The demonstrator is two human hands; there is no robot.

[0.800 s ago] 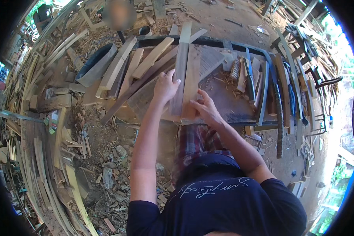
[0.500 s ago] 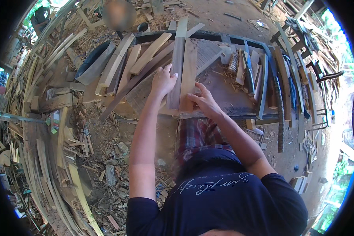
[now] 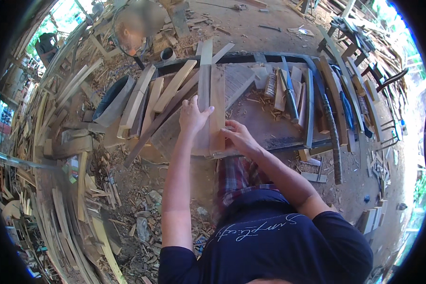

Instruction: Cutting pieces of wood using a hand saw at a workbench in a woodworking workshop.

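Two long wooden pieces lie side by side across the low workbench, pointing away from me: a greyish-brown plank (image 3: 203, 90) on the left and a lighter tan board (image 3: 217, 102) on the right. A paler strip of wood (image 3: 206, 53) shows at the plank's far end. My left hand (image 3: 193, 117) grips the plank's left edge, its thumb lying across the top face. At the near part of the tan board, my right hand (image 3: 240, 137) pinches the right edge between thumb and fingers. Whatever lies under the two pieces is hidden.
Several wood pieces (image 3: 175, 86) lean at the bench's left, beside a dark-lined bucket (image 3: 113, 100). On the right are a long dark tool (image 3: 289, 94), a coil-ribbed cylinder (image 3: 270, 86) and more strips (image 3: 309, 109). Scrap wood (image 3: 64, 222) is piled along the left. A round framed object (image 3: 130, 33) stands beyond.
The whole view has shifted, so the bench sits lower in the picture. Both hands stay on the same two wooden pieces, with only slight shifts of the fingers.
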